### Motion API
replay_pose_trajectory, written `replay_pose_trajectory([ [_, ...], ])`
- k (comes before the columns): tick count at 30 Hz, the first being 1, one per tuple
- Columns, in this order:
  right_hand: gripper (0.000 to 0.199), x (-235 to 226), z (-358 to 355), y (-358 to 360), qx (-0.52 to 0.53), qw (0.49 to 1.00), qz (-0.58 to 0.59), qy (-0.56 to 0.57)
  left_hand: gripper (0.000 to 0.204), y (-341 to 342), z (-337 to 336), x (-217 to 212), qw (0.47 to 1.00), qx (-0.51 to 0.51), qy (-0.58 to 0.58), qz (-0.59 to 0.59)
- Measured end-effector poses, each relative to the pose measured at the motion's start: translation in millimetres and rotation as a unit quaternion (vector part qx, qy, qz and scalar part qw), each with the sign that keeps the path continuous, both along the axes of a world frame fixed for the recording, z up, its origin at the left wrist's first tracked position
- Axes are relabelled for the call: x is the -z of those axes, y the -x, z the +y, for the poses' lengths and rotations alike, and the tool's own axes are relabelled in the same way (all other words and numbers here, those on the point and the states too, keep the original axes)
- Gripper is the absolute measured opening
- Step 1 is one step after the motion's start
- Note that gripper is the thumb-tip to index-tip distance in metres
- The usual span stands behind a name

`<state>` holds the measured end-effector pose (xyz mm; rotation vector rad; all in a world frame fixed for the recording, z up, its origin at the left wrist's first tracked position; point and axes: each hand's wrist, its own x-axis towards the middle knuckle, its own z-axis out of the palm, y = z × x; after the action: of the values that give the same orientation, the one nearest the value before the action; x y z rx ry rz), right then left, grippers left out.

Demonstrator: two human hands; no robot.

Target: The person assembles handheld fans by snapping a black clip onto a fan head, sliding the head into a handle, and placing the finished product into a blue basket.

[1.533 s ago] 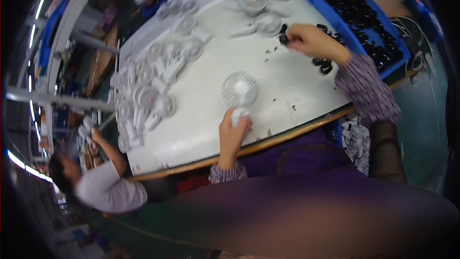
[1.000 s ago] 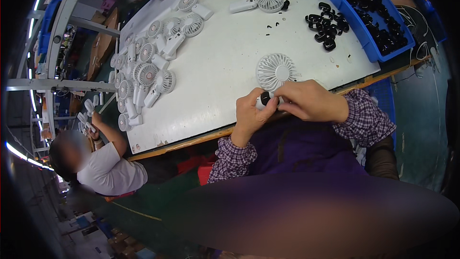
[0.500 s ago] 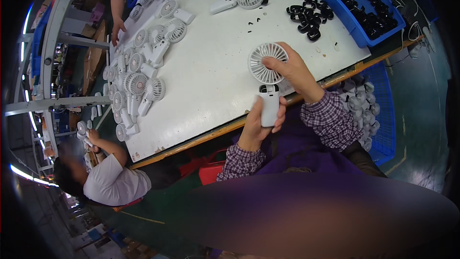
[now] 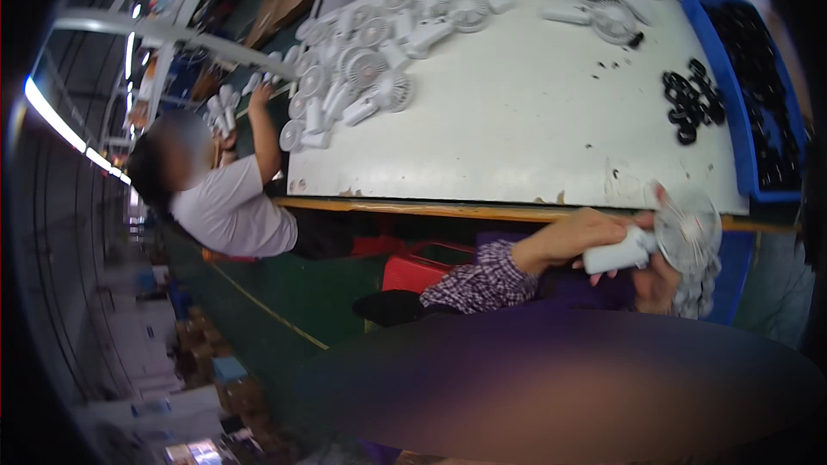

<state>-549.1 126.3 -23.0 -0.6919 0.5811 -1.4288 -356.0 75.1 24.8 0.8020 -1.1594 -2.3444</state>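
below the table edge [image 4: 448,207], left hand [image 4: 579,234] grips the white handheld fan [image 4: 668,239] by its handle, right hand [image 4: 659,280] cups the head. looks like inspection; next move needs a steady grip.

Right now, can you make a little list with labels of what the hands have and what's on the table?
left hand: grips the handle of a white handheld fan
right hand: under the fan's round head
where: off the table's near edge
table: white, with a cluster of white fans and black rings
blue bin: holds black parts
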Motion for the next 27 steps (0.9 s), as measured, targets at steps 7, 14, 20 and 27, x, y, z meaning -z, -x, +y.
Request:
replay_pose_trajectory([
  [7,0.036,192.9,151.8,223.2,0.162,0.910,0.016,-0.382,0.036,-291.2,-94.2,34.1,0.477,-0.434,0.466,-0.606],
  [14,0.031,299.6,147.1,243.3,0.285,0.726,0.097,-0.619,0.050,-367.8,-145.7,38.1,0.464,-0.134,0.378,-0.790],
  [20,0.021,168.3,67.4,171.0,0.129,0.896,0.217,-0.364,0.049,-274.9,-101.3,20.3,0.574,-0.223,0.445,-0.650],
  [27,0.072,-47.7,-53.0,4.6,-0.018,0.952,0.291,0.097,0.044,-32.5,-28.7,36.6,0.650,-0.169,0.642,-0.370],
])
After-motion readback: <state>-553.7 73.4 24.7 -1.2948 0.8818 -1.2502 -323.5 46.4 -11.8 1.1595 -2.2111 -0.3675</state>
